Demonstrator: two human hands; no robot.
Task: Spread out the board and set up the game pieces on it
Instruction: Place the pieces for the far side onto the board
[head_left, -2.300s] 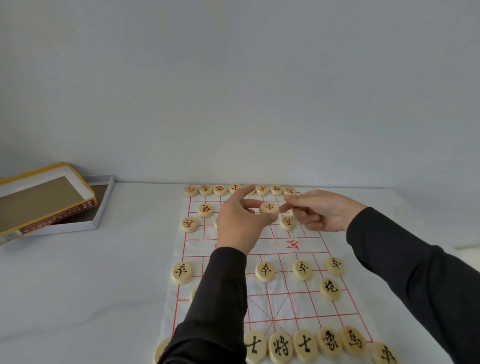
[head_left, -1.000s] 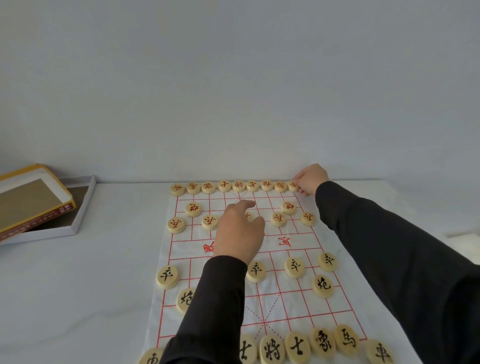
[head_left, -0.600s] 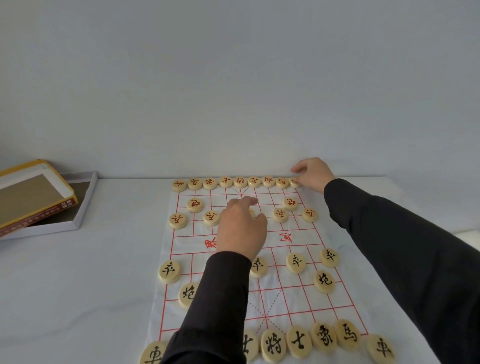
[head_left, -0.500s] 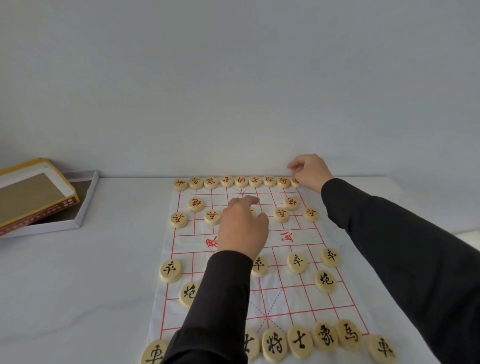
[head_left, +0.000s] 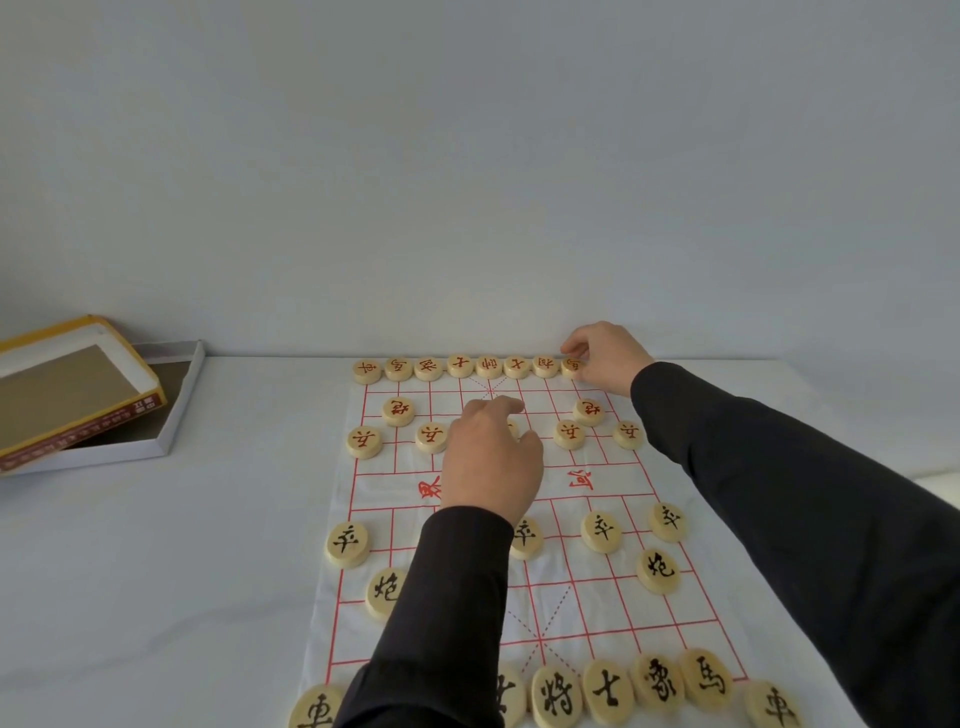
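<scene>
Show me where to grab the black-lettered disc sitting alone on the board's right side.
Pinch the black-lettered disc by its rim, fingers coming down from above onto its left and right edges. It lies flat on the cloth board, so only the low side wall offers a hold; another disc sits close beyond it, while left and right are free.

The right hand (head_left: 608, 358) is pinching the end piece (head_left: 571, 365) of the far red row on the board (head_left: 613, 483); the left hand (head_left: 493, 457) is half covering another red piece (head_left: 513, 429).
</scene>
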